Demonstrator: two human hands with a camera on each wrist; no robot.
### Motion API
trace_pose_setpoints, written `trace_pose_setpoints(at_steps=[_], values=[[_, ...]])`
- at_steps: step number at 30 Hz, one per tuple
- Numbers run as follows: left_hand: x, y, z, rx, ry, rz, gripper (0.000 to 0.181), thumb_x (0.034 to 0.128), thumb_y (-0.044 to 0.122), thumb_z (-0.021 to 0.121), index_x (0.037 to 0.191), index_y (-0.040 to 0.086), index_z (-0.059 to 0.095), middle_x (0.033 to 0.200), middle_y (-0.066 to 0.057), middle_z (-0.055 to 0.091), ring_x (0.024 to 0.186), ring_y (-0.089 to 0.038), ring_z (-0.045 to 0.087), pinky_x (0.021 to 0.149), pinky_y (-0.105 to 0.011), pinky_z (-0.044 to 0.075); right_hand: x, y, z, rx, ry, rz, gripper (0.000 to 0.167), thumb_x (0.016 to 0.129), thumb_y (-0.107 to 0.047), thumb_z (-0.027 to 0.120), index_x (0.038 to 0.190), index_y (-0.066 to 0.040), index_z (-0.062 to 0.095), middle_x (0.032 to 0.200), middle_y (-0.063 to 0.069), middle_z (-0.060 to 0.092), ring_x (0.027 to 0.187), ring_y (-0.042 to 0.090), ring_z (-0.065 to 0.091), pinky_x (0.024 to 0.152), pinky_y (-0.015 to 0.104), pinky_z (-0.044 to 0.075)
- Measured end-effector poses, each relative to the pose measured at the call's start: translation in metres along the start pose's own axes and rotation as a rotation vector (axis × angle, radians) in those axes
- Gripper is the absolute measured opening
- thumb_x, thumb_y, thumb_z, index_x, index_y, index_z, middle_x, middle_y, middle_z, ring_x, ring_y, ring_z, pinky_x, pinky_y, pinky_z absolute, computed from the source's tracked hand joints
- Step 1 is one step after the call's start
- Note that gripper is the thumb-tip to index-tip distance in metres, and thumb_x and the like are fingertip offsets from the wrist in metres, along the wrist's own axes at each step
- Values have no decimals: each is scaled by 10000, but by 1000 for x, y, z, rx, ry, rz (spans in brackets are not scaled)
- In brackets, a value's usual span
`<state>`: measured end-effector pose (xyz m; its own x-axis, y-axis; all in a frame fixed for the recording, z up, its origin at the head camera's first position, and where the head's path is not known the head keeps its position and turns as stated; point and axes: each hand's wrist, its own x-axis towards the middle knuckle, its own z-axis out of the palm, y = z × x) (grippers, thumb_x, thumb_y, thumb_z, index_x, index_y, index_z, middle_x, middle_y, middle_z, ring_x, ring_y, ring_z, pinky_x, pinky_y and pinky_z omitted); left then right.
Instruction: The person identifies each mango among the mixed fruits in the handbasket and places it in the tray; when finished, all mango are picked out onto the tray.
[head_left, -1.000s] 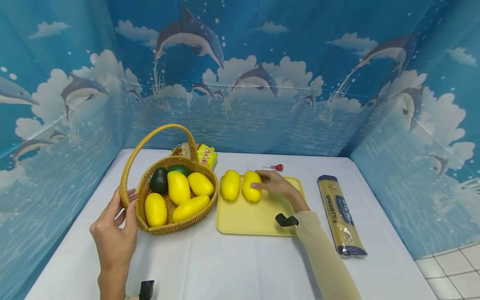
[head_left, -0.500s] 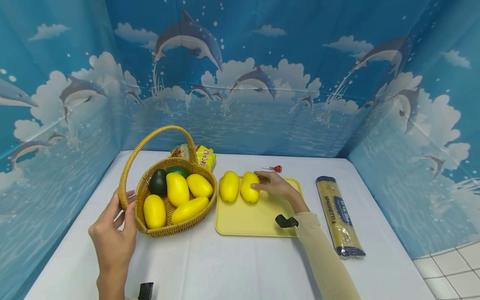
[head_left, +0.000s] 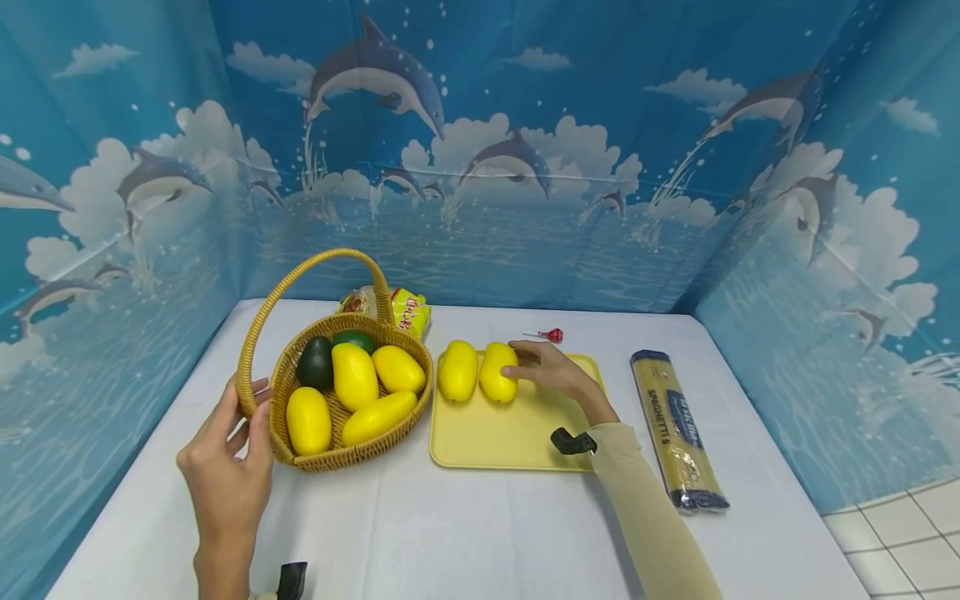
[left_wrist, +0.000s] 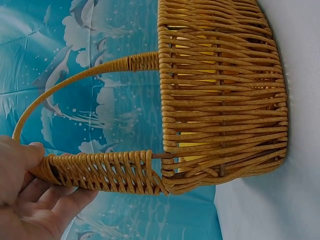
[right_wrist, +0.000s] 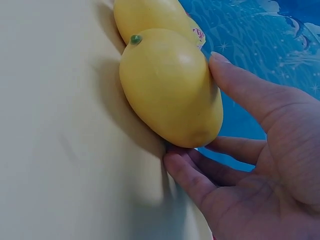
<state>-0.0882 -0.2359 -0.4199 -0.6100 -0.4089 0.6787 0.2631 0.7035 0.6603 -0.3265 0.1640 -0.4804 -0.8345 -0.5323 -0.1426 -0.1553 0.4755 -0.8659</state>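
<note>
With thumb and fingers, my left hand (head_left: 231, 471) grips the handle (head_left: 258, 333) of a wicker basket (head_left: 352, 454) near its left foot. Inside the basket lie several yellow mangoes (head_left: 356, 379), a dark avocado (head_left: 316, 364) and another green fruit (head_left: 355, 339), partly hidden. On a pale yellow tray (head_left: 510, 437), two mangoes lie side by side. My right hand (head_left: 553, 372) holds the right mango (head_left: 495, 375) between thumb and fingers; the left mango (head_left: 458, 372) is just beyond it. The right wrist view shows the held mango's green stem nub, with the thumb (right_wrist: 240, 82) against its side.
Behind the basket lies a yellow snack bag (head_left: 410, 312), partly covered. A red lollipop (head_left: 553, 336) is beyond the tray. At the right lies a spaghetti pack (head_left: 678, 433). A dolphin-print curtain (head_left: 480, 233) surrounds the white table (head_left: 420, 542).
The view has shifted very slightly. Both hands, the basket and the mangoes keep their places.
</note>
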Motion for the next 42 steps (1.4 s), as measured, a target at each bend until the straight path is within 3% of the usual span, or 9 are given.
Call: trace_pose_setpoints(at_steps=[14,16,19,21,23,34,42], values=[[-1,-1,-1,3,-10,-16,506,976,-71,738,1467,14,654,1260,-160,774,1162,144,626,881,-63,522,-6,5,-5,-31,3,-23,755,1048,-277,746,1622,69,398,1618,273,478,1425,440,538,1221,568,462],[-1,-1,0,6,-10,-14,508,975,-71,738,1469,13,652,1260,-161,773,1168,65,671,880,-62,523,-7,4,-6,-38,5,-29,747,1047,-266,747,1620,68,402,1591,274,510,1411,441,549,1217,577,463],[0,-1,0,-3,-12,-3,505,975,-78,735,1467,3,649,1252,-179,772,1158,-172,750,883,-64,525,-9,3,-8,-58,14,-50,724,1052,-240,739,1612,79,408,1540,283,557,1386,453,564,1204,600,470],[1,-1,0,-9,-14,2,502,976,-80,731,1466,-6,647,1249,-191,770,1131,-328,759,886,-63,523,-11,2,-10,-65,18,-60,707,1053,-215,736,1607,83,414,1517,287,575,1378,463,567,1197,615,470],[1,-1,0,-11,-16,1,499,975,-83,731,1463,-14,646,1245,-199,769,1114,-401,754,885,-60,518,-11,2,-12,-66,13,-67,696,1055,-195,731,1606,87,413,1512,291,577,1381,474,562,1194,626,469],[-2,-2,0,3,-25,-17,522,972,-80,736,1479,-4,636,1251,-182,771,1114,-396,755,883,-56,513,-20,-7,-34,-90,17,-118,700,1039,-156,743,1613,71,412,1573,337,487,1436,503,507,1189,628,474],[-2,-2,0,6,-24,-21,510,978,-70,735,1475,-13,635,1256,-187,769,1121,-396,755,879,-52,511,-28,-41,-46,-185,64,-222,689,1005,-101,780,1586,77,455,1562,304,522,1417,504,523,1171,643,481]])
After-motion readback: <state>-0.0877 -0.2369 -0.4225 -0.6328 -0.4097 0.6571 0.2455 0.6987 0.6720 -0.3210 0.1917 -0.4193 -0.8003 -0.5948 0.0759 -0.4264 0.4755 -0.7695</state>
